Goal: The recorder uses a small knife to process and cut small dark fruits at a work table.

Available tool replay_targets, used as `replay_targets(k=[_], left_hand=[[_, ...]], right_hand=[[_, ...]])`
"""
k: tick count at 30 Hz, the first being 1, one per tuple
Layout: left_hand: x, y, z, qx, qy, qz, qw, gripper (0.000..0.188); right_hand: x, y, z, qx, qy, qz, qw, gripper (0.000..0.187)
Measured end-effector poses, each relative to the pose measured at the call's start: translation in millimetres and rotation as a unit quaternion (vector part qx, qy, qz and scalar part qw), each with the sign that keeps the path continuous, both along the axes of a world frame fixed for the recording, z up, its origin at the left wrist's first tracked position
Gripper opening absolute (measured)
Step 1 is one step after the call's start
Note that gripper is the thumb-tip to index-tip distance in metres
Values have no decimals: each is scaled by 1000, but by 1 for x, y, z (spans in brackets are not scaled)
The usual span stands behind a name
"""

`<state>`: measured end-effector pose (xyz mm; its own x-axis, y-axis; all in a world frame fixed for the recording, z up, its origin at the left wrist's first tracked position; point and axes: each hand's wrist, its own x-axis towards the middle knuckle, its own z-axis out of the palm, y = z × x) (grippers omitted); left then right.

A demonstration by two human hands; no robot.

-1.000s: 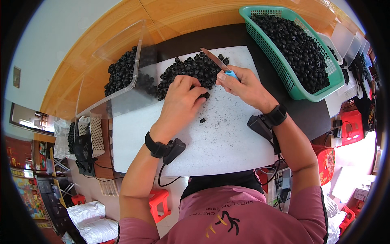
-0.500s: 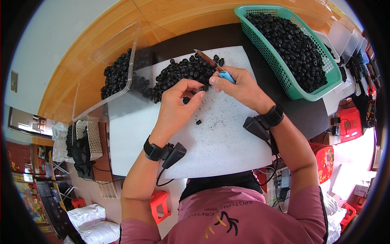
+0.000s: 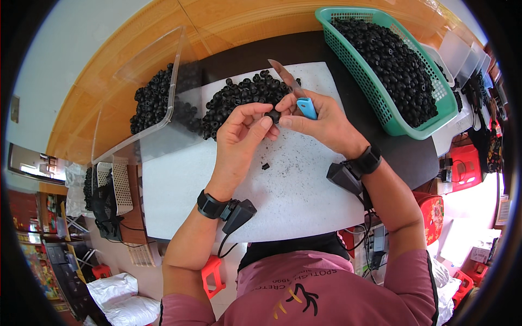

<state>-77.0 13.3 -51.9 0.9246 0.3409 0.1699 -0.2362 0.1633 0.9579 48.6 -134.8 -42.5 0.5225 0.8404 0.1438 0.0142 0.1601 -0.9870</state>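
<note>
Between the fingertips of my left hand is a small round black part, which looks like rubber or plastic with a hole. My right hand grips a knife by its light-blue handle; the blade points up and to the left, away from the part. The right fingertips also reach the black part, so both hands meet at it. Just beyond my hands, a pile of similar black parts lies on a white foam sheet. A small black scrap and scattered dark crumbs lie nearer to me.
A clear plastic bin with more black parts lies tipped at the left. At the far right stands a green basket heaped with them. The dark tabletop shows around the sheet. A white basket sits lower left.
My right fingertips have come in to the black part at my left fingers. The knife has turned more upright in my right hand, and its blade has shifted slightly right.
</note>
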Motion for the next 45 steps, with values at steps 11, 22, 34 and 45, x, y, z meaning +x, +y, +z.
replay_targets(k=[11,22,34,45], left_hand=[[-3,4,-7,19,12,-9,1000,26],[-6,6,-2,65,36,-34,997,26],[-7,7,-3,60,19,-57,996,25],[-7,7,-1,81,27,-54,995,26]], right_hand=[[0,0,2,-53,-17,12,998,20],[0,-2,5,-94,-32,21,995,22],[-3,-2,9,-124,-36,17,991,30],[-1,-2,4,-135,-37,23,990,36]])
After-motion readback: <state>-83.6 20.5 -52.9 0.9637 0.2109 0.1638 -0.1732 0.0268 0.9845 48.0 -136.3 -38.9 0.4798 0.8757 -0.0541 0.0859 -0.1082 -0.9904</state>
